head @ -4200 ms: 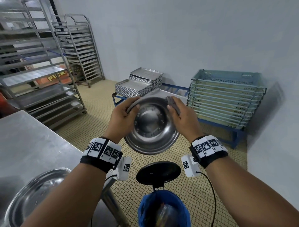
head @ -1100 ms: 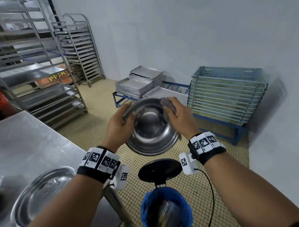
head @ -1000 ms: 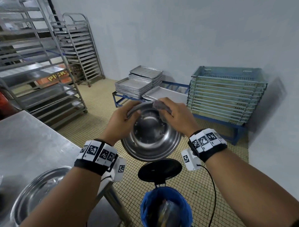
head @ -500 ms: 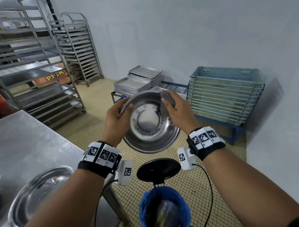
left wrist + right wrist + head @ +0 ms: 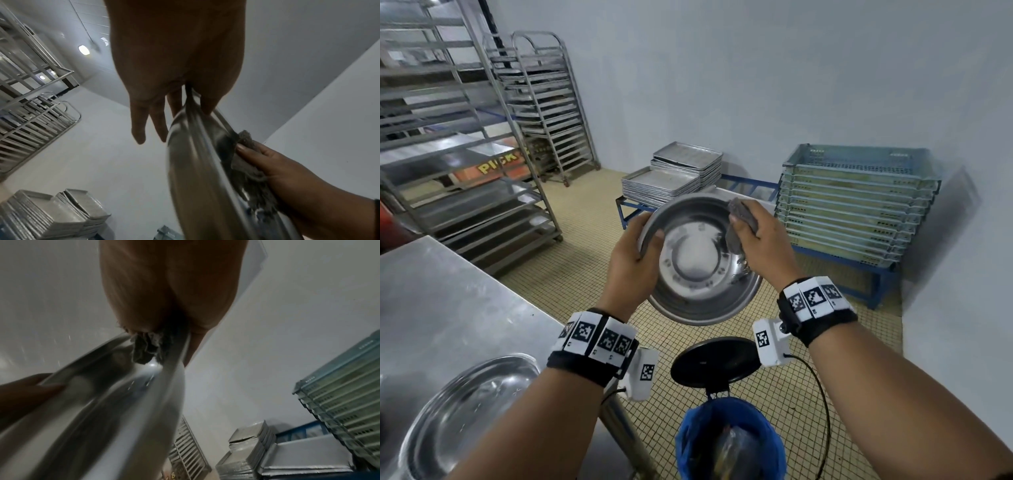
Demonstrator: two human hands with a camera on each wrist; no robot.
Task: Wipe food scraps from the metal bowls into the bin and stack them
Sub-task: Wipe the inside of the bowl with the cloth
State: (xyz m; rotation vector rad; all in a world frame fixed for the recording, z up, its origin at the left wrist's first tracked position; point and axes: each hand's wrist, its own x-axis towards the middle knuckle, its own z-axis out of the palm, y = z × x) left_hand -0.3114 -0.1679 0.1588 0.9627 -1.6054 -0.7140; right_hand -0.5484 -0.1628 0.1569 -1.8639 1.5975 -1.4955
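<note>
A metal bowl (image 5: 698, 260) is held tilted toward me above the blue-lined bin (image 5: 729, 442). My left hand (image 5: 633, 257) grips its left rim, thumb inside; the left wrist view shows that hand (image 5: 176, 104) pinching the bowl (image 5: 197, 162) edge-on. My right hand (image 5: 760, 246) presses a grey cloth (image 5: 739, 219) against the bowl's upper right rim, thumb inside. The right wrist view shows the cloth (image 5: 148, 347) bunched against the bowl (image 5: 115, 402). A second metal bowl (image 5: 465, 414) rests on the steel table (image 5: 441, 301) at lower left.
The bin's black lid (image 5: 715, 358) stands open behind it. Stacked metal trays (image 5: 671, 178) and a stack of blue-green crates (image 5: 856, 202) sit on low blue stands by the wall. Tray racks (image 5: 465, 137) stand at the left on the tiled floor.
The cloth hand has worked round the bowl's upper right rim, sliding slightly down the right side. The bowl stays held over the bin, its tilt shifting a little.
</note>
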